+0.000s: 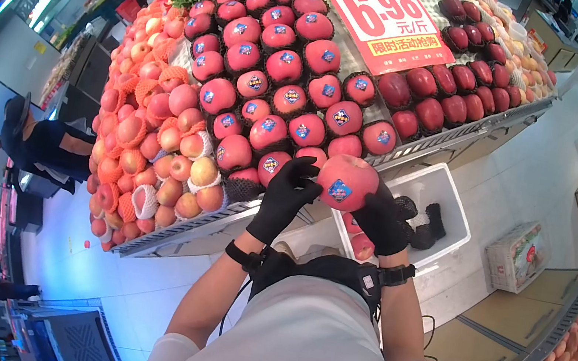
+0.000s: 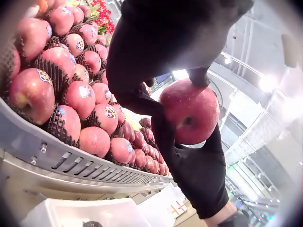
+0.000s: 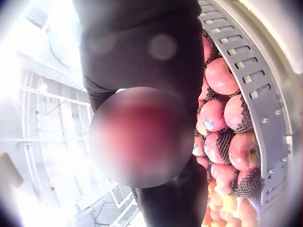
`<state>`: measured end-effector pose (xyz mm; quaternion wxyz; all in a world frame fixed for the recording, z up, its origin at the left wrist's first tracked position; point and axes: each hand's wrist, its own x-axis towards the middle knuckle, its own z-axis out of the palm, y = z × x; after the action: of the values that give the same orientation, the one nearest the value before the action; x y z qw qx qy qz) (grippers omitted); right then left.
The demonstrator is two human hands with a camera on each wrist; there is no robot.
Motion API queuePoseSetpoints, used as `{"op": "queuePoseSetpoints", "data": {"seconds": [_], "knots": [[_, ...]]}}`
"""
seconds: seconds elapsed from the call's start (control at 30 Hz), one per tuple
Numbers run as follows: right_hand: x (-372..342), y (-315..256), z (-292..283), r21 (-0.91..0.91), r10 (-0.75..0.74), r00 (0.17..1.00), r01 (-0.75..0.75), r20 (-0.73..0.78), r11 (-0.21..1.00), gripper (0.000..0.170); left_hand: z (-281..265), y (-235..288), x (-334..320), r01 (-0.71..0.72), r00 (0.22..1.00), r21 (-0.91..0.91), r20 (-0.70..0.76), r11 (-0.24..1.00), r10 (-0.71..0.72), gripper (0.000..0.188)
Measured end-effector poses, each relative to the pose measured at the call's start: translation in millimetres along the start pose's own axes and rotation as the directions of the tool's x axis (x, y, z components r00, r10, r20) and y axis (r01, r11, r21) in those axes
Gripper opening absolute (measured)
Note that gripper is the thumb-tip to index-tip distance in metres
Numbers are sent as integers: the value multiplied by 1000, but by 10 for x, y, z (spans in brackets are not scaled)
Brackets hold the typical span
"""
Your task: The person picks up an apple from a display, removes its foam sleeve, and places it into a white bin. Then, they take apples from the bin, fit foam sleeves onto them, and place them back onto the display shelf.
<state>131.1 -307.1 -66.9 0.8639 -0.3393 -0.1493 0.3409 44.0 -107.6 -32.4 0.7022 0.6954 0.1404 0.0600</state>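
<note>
A large red apple (image 1: 349, 180) with a blue sticker is held between my two black-gloved hands, in front of the fruit stand. My left hand (image 1: 288, 199) grips its left side with curled fingers. My right hand (image 1: 381, 220) holds it from the right, fingers around its side. In the left wrist view the apple (image 2: 191, 113) shows its stem hollow, with the left hand (image 2: 165, 42) above and the right hand (image 2: 201, 175) below. A blurred patch covers the apple (image 3: 142, 137) in the right wrist view.
Rows of stickered apples (image 1: 276, 66) in black foam nets fill the sloped stand, behind a slotted metal rail (image 2: 90, 165). Paler apples (image 1: 139, 136) are piled left, dark red ones (image 1: 429, 115) right. Below stands a white crate (image 1: 461, 206) with apples and black nets (image 1: 431, 228).
</note>
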Motion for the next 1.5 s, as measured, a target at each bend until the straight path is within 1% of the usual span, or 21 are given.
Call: {"op": "queuePoseSetpoints", "data": {"seconds": [0.13, 0.27, 0.37, 0.47, 0.53, 0.6, 0.63, 0.67, 0.7, 0.73, 0.77, 0.8, 0.93, 1.03, 1.1, 1.13, 1.17, 1.2, 1.33, 1.43, 1.5], "knots": [[-4, 61, -123, -80, -120, 992, 117, -28, 990, 80, 120, 13, -109, -132, 990, 166, -17, 977, 137, 75], [25, 69, -120, -339, -202, 978, 172, -55, 925, 79, 400, 41, -195, -273, 950, 301, -67, 914, 306, 91], [56, 70, 17, -431, -217, 973, 163, -78, 887, 77, 469, -12, -99, -334, 914, 387, -90, 859, 396, 90], [68, 62, 50, -549, -209, 970, 108, -124, 829, 70, 478, 200, -103, -76, 987, 304, -112, 950, 115, 85], [37, -38, 73, -597, -196, 972, 80, -131, 798, 62, 382, 138, -37, -89, 994, 230, -35, 969, 100, 81], [-21, -178, 151, -340, -124, 977, 59, -172, 939, 56, 265, 119, -22, -94, 995, 167, 36, 982, 89, 73], [-33, -224, 162, -199, -87, 980, 50, -182, 979, 52, 233, 104, -15, 7, 997, -157, 77, 988, 6, 72], [-48, -241, 124, -201, -97, 987, 70, -128, 977, 51, 203, 52, -22, 122, 988, -457, 141, 881, -64, 71], [-72, -261, 68, -201, -106, 992, 89, -74, 976, 49, 148, -39, -27, 237, 969, -700, 221, 674, -111, 70], [-95, -273, 23, -197, -113, 993, 107, -19, 975, 48, 92, -196, -27, -103, 966, -90, 227, 991, 122, 62], [-96, -281, -7, -213, -123, 992, 111, -41, 971, 47, 36, -351, -28, -410, 911, 559, 221, 720, 347, 55], [-82, -285, -33, -228, -132, 989, 115, -62, 967, 46, 194, 20, -198, -348, 923, 668, 122, 658, 364, 53], [-76, -293, -61, -315, -118, 980, 63, -159, 947, 38, 180, -48, -229, -146, 988, 298, 1, 943, 152, 48], [-97, -290, -68, -382, -72, 987, 13, -141, 924, 38, 102, -99, -196, 51, 998, -149, -15, 988, -54, 46], [-83, -280, -40, -435, -69, 993, 23, -91, 900, 38, 113, -41, -167, -83, 996, 109, -20, 991, 85, 49], [-55, -266, -11, -461, -78, 995, 41, -60, 886, 39, 139, 19, -156, -262, 960, 491, 42, 831, 278, 52], [-30, -251, 20, -486, -85, 996, 60, -31, 872, 39, 178, 95, -164, -388, 891, 772, 175, 503, 419, 56], [-9, -240, 66, -506, -91, 995, 60, -37, 860, 39, 241, 207, -196, -375, 896, 770, 157, 517, 416, 52], [102, -188, 207, -589, -111, 993, 71, -32, 805, 43, 365, 363, -223, -280, 950, 699, 103, 658, 295, 46], [149, -122, 180, -629, -74, 995, 19, -62, 777, 46, 310, 182, -160, -153, 985, 286, 121, 946, 123, 57], [168, -90, 117, -598, -44, 997, 0, -59, 802, 45, 230, -35, -92, 1, 982, -139, 189, 990, 26, 67]]}}
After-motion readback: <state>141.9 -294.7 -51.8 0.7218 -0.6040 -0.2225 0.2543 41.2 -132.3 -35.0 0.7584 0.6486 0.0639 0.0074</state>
